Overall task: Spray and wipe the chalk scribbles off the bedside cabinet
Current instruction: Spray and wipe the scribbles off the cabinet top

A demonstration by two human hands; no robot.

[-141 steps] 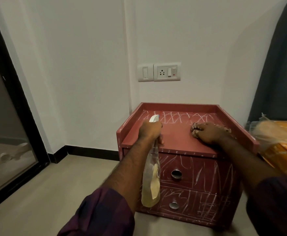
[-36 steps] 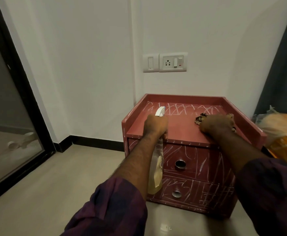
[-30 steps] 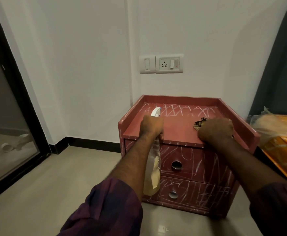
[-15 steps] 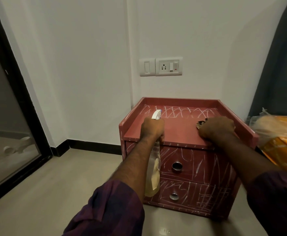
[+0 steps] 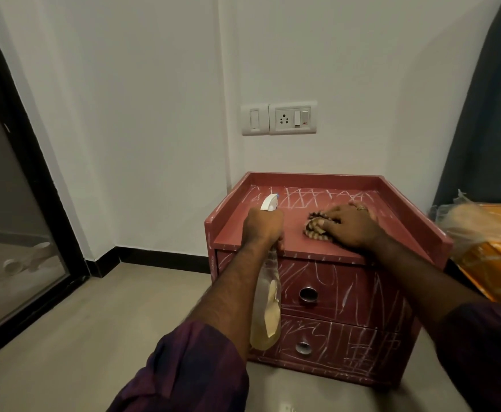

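A red bedside cabinet (image 5: 237,233) with a raised rim stands against the white wall. White chalk scribbles (image 5: 308,199) cross the back of its top and both drawer fronts. My left hand (image 5: 262,226) grips the neck of a clear spray bottle (image 5: 267,310) that hangs in front of the cabinet's left edge, its white nozzle above my fist. My right hand (image 5: 350,226) lies flat with spread fingers on a striped brown cloth (image 5: 313,228) on the top's middle.
A switch and socket plate (image 5: 279,118) is on the wall above. A dark-framed glass door (image 5: 20,233) fills the left. An orange plastic-wrapped bundle (image 5: 493,251) lies to the right, under a dark curtain (image 5: 487,114). Beige floor tiles (image 5: 94,322) lie before the cabinet.
My right hand has slid the cloth left toward the middle of the top and its fingers have spread flat. The left hand and bottle have stayed put.
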